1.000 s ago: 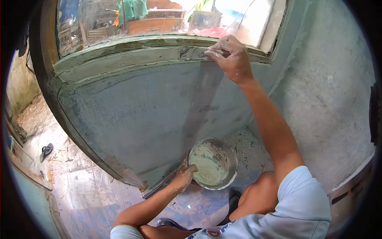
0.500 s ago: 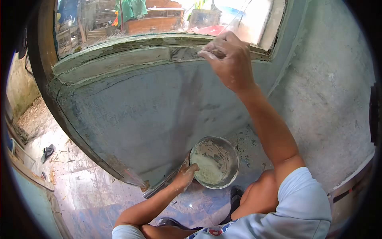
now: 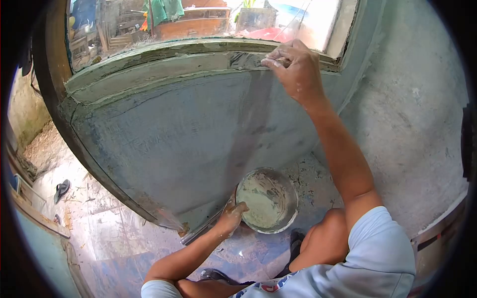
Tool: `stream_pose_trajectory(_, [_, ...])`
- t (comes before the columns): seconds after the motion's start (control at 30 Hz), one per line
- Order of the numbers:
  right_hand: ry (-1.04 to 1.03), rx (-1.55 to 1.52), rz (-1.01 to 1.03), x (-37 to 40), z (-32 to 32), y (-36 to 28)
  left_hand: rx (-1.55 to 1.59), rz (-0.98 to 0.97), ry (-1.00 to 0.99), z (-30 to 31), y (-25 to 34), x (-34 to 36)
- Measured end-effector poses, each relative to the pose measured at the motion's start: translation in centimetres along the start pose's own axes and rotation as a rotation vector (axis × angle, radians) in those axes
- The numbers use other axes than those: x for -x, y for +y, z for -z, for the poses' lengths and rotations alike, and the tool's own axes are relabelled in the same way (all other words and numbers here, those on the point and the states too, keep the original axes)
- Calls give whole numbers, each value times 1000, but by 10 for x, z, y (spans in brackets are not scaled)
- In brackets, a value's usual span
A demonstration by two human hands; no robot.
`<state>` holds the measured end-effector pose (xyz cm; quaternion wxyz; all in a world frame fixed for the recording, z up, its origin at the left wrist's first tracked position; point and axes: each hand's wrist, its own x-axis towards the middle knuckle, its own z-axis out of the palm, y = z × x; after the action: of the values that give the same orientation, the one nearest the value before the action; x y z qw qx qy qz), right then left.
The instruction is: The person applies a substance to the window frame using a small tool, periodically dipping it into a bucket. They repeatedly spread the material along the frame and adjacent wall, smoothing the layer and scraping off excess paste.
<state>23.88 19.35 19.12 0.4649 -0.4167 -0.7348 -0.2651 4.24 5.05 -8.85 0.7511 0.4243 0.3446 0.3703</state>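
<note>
My right hand (image 3: 297, 69) is closed on a putty knife, its fingers around the handle. The flat smeared blade of the putty knife (image 3: 243, 60) lies against the ledge (image 3: 169, 69) beneath the window. My left hand (image 3: 231, 216) grips the near-left rim of a round metal bowl (image 3: 289, 211), thumb over the edge. Pale greenish putty (image 3: 259, 204) covers the bowl's bottom, with darker smears up its far wall. Below the ledge is a grey-blue wall panel (image 3: 174, 139), and the shadow of my arm falls on it.
Window glass (image 3: 198, 25) rises above the ledge. A rough grey wall (image 3: 397, 124) closes the right side. Crumbs of debris (image 3: 308, 181) lie on the floor beside the bowl. A black slipper (image 3: 61, 190) rests on the stained floor (image 3: 109, 233) at left.
My right hand and the putty knife have slid a little to the right along the ledge. My left hand keeps the bowl in nearly the same place.
</note>
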Motion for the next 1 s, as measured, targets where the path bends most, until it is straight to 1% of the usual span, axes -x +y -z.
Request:
stream_pose_trajectory(0.07, [-5,33,6,0,5,10,75,144,53,-13,25,13])
stream_pose_trajectory(0.1, [-2,33,4,1,6,14,72,144,53,-8,16,8])
stream_pose_trajectory(0.17, [-14,-7,-26,3,7,23,11,7,17,4,-9,-7])
stream_pose_trajectory(0.2, [-10,-4,-31,3,7,27,5,10,14,0,-1,-4])
stream_pose_trajectory(0.27, [-29,-57,-104,4,6,35,10,134,20,-9,19,7])
stream_pose_trajectory(0.3, [-23,-56,-110,4,6,39,1,136,20,-5,12,2])
stream_pose_trajectory(0.37, [-28,-80,-95,5,7,48,-37,41,1,5,-9,-8])
stream_pose_trajectory(0.4, [-23,-79,-101,5,7,53,-44,43,1,4,-7,-8])
stream_pose_trajectory(0.5, [-14,-93,-75,8,8,67,-47,104,18,0,1,-2])
stream_pose_trajectory(0.57, [35,-44,17,8,9,75,-27,192,76,-6,10,2])
stream_pose_trajectory(0.7, [35,-80,-2,12,17,97,-57,164,56,8,-9,-7])
stream_pose_trajectory(0.77, [5,-37,14,16,22,108,-23,178,66,8,-8,-5])
stream_pose_trajectory(0.9, [9,-80,-22,21,28,136,-9,227,71,19,-22,-13])
stream_pose_trajectory(1.0, [33,-117,-47,23,31,150,-12,152,87,21,-26,-14])
